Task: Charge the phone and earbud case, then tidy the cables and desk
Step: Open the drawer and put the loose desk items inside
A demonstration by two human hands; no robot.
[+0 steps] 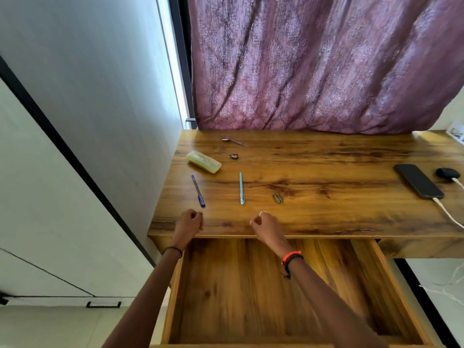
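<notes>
The tabletop [326, 159] has its drawer [238, 297] pulled open under my wrists, so a nudged pen could roll in. Far out at 3 o'clock the phone [418, 182] lies flat, long axis from 10 to 4 o'clock, plugged end toward 4. Its white cable [449, 214] trails off the edge, and I judge a snag would drag the phone off. The earbud case [447, 172] sits just beside the phone. My left grip [189, 221] and right grip [265, 223] are curled closed, with nothing visible in them.

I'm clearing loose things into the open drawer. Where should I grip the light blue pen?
Probably pinch the light blue pen mid-barrel from above with the right hand, fingers across its width: it lies flat, slim, pointing away from you, nothing touching it.
</notes>
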